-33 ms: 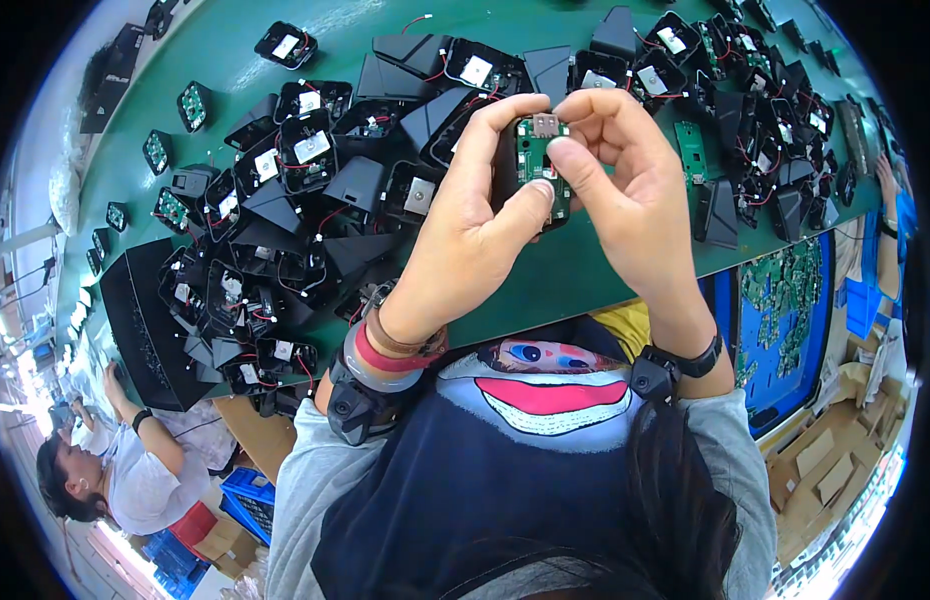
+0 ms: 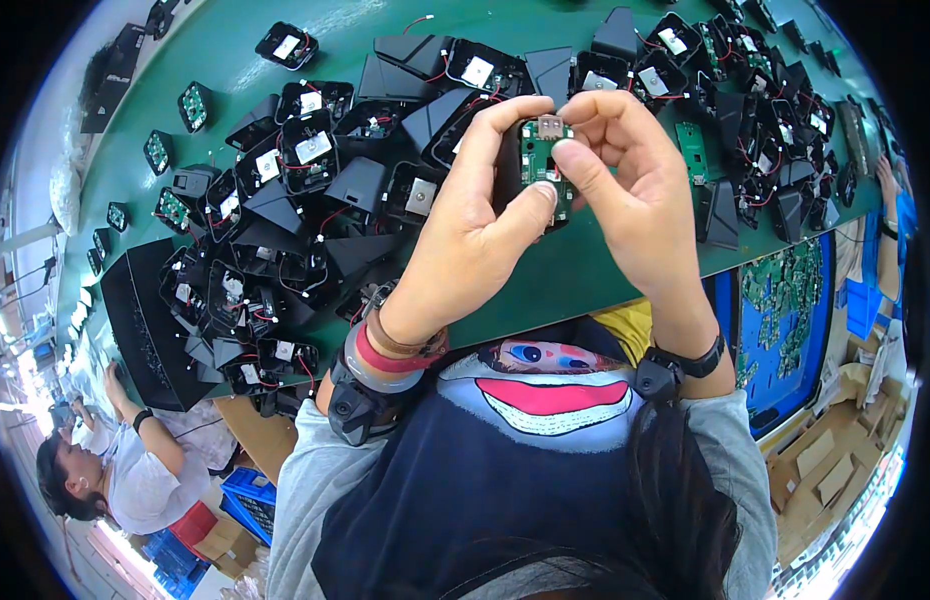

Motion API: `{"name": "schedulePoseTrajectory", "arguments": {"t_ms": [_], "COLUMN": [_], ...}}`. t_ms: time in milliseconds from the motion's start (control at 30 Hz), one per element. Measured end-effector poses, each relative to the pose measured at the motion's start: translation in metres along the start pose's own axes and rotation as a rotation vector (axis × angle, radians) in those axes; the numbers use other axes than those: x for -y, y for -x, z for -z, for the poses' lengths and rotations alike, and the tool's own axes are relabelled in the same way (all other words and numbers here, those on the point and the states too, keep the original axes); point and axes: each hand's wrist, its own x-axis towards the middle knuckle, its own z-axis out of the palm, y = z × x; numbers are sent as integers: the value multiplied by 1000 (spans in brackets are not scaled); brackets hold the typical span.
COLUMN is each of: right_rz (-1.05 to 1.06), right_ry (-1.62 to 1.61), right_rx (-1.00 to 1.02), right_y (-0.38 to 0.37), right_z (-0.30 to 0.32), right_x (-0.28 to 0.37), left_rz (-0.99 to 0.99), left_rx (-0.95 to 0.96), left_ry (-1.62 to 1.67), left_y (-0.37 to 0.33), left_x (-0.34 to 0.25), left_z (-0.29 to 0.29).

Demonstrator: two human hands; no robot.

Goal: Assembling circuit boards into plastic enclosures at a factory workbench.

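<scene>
Between left grip (image 2: 477, 212) and right grip (image 2: 633, 190) sits a green circuit board (image 2: 539, 160).

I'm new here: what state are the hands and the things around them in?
Left hand: closed around a dark case
Right hand: curled, its thumb on the circuit board
Circuit board: held, component side showing
Far black case: open, white piece showing inside
Loose green board: lying down, untouched
Blue tray: open, green boards spread inside
</scene>
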Motion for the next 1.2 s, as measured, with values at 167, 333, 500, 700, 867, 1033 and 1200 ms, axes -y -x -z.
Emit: {"name": "schedulePoseTrajectory", "arguments": {"t_ms": [167, 333, 500, 700, 867, 1033, 1200], "right_rz": [-56, -24, -121, -191, -110, -202, -177], "right_ry": [-231, -28, -188, -208, -70, -292, -145], "right_rx": [50, -24, 92, 275, 237, 205, 189], "right_y": [4, 6, 8, 19, 11, 36, 56], "right_z": [9, -3, -9, -2, -9, 12, 49], "right_x": [-5, -3, -8, -5, -10, 7, -1], "left_rz": [-88, -138, -33, -177, -230, -180, -30], "left_rx": [25, 72, -35, -36, -51, -178, 126], "left_ry": [-16, 45, 110, 85, -12, -253, -1112], "left_y": [-1, 0, 1, 0, -1, 43, -24], "left_x": [2, 6, -3, 0, -3, -34, -133], "left_z": [1, 0, 3, 1, 2, -2, 61]}}
